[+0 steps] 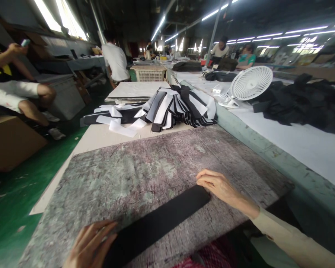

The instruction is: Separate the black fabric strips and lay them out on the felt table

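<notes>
A long black fabric strip [162, 223] lies slantwise across the worn, stained work board [145, 167] in front of me. At the strip's far right end, my right hand [217, 186] pinches the upper corner between thumb and fingers. My left hand [92, 243] is at the near left end, its fingers bent over the strip's edge; the thumb is hard to see there. Beyond the board's far edge sits a fanned pile of black and white strips [170, 108], with loose white pieces [123, 126] beside it.
A white fan [251, 83] stands on the side table at right, near a heap of black pieces [304, 98]. Stacked white sheets [139, 90] and a crate [150, 75] are farther ahead. At left are a cardboard box [15, 143] and a seated person [16, 78]. Other people work farther back.
</notes>
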A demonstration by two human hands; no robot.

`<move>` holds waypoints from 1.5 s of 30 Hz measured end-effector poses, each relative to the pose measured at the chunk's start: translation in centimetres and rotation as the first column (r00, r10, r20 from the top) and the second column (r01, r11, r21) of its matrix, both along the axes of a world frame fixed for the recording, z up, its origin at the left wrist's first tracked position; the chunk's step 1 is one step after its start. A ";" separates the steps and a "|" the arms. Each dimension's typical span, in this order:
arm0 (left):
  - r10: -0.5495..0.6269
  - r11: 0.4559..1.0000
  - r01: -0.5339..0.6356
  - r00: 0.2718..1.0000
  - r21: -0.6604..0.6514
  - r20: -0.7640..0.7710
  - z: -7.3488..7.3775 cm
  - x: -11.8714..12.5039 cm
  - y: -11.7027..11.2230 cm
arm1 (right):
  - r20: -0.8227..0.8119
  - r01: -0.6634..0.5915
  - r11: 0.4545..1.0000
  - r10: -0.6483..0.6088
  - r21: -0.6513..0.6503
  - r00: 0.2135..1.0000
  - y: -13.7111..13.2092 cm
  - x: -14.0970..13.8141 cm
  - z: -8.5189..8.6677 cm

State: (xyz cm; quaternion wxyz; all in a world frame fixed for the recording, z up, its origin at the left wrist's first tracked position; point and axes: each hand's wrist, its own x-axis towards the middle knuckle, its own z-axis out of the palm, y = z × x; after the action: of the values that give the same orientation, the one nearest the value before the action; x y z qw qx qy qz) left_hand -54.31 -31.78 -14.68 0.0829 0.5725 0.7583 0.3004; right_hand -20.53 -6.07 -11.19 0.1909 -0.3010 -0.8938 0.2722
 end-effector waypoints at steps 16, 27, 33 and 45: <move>-0.161 0.987 0.161 0.987 -0.006 -0.012 -1.1 10.5 8.8 | 0.150 -0.033 0.999 0.033 -0.004 0.988 0.0 -0.2 -0.7; -0.180 0.953 0.228 0.956 0.199 -0.232 -0.9 11.2 8.3 | -0.001 -0.105 0.989 0.106 0.106 0.994 -0.5 -0.1 0.4; -0.167 0.953 0.214 0.962 0.213 -0.216 -0.5 11.6 8.0 | -0.138 -0.076 0.997 0.071 -0.029 0.988 -0.7 0.0 0.6; -0.183 0.937 0.236 0.960 0.257 -0.213 -0.6 11.6 7.8 | 0.088 -0.329 0.915 0.317 0.233 0.944 -2.0 -1.1 1.4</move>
State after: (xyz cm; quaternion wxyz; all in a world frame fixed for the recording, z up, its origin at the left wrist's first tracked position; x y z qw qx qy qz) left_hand -42.71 -24.02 -15.24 -0.0384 0.6819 0.6470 0.3390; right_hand -21.59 -8.12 -9.77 0.1573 -0.1297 -0.9622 0.1805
